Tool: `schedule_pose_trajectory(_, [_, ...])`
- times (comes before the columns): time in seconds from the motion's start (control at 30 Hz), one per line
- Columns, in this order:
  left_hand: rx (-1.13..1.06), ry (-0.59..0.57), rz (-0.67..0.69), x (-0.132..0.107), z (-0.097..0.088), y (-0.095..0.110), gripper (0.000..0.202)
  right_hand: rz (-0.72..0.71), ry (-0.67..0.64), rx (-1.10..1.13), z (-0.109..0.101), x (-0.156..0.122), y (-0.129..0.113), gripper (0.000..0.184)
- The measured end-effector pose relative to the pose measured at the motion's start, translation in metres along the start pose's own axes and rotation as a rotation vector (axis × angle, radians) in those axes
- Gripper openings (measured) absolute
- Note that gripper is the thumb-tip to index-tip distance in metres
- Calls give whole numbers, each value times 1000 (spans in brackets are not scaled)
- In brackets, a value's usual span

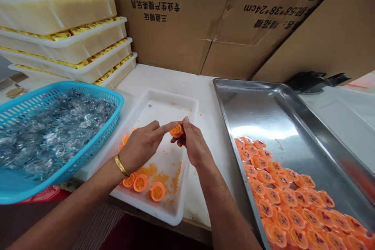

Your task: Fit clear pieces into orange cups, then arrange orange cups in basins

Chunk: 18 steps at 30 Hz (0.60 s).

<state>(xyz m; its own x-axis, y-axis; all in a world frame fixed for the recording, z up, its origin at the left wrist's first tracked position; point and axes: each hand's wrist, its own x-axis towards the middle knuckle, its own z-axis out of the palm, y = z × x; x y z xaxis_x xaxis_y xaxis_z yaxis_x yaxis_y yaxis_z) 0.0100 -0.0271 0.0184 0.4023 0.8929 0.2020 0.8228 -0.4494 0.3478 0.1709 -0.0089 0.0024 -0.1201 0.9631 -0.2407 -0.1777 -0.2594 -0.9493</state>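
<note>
My right hand (195, 140) pinches a small orange cup (176, 130) with orange bits in it, above the white tray (164, 97). My left hand (143, 140), with a gold bangle on its wrist, stretches its index finger to the cup's upper rim. Its other fingers are bent and partly hidden, and I see nothing held in them. Below, in the tray's near end, stand several more orange cups (158, 191) with orange bits inside. Loose orange bits (150, 170) lie scattered on the tray floor, and a few cups are partly covered by my left hand and wrist.
At left stands a blue basket (113, 129) of clear plastic pieces. Behind it rise stacked white trays (96, 4) of yellow packets. A metal tray (252, 105) at right bears many lidded orange cups (288, 197). Cardboard boxes (187, 35) wall off the back.
</note>
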Motion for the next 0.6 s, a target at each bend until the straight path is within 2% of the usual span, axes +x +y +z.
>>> schedule_pose_trajectory(0.13, [242, -119, -16, 1, 4, -2, 53, 6, -14, 4, -1, 1, 0, 43])
schedule_pose_trajectory(0.2, [274, -105, -48, -1, 5, -5, 53, -1, -20, 3, -1, 1, 0, 37])
schedule_pose_trajectory(0.3, [217, -24, -136, -3, 5, -10, 49, 4, -13, -1, -1, 1, 0, 35])
schedule_pose_trajectory(0.37, [42, 42, -219, -1, 3, -10, 45, 11, -16, 1, 0, 1, 0, 38])
schedule_pose_trajectory(0.47, [-497, 83, -398, 5, -5, -7, 37, 15, -22, 17, 0, 1, 0, 41])
schedule_pose_trajectory(0.53, [-875, 34, -467, 10, -12, -3, 27, 16, -25, 34, 0, 0, 0, 42])
schedule_pose_trajectory(0.6, [-1146, -33, -456, 14, -16, -1, 22, 11, -39, 46, 0, 0, 0, 39])
